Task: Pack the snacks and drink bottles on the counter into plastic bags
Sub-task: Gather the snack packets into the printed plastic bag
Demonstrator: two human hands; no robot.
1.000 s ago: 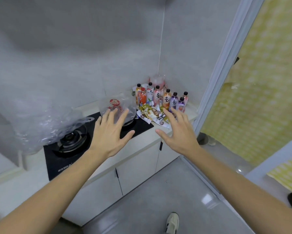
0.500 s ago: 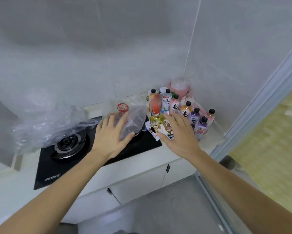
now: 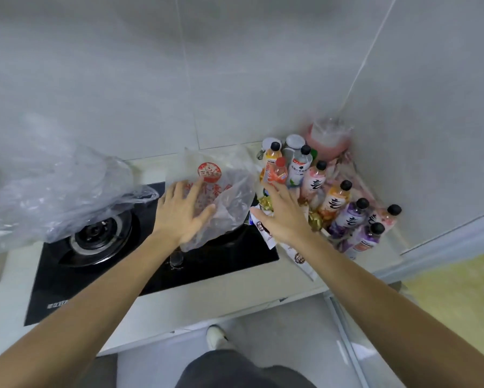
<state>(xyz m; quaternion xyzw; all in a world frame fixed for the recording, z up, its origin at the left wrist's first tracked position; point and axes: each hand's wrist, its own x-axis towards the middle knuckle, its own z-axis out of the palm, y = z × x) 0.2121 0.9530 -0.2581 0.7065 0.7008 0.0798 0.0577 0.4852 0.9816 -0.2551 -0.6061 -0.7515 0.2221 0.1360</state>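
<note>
Step in hand: bag opening. Your left hand [image 3: 183, 212] rests, fingers spread, on the printed plastic bag [image 3: 221, 191]; your right hand [image 3: 284, 217], fingers spread, covers the snack packets [image 3: 266, 229]. Next, pinch 1 packet.

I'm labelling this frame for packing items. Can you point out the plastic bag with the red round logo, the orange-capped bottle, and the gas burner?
plastic bag with the red round logo [image 3: 209, 172], head view, on the red logo.
orange-capped bottle [image 3: 280, 163], head view, on its cap.
gas burner [image 3: 100, 237], head view, on the burner's centre.
</note>
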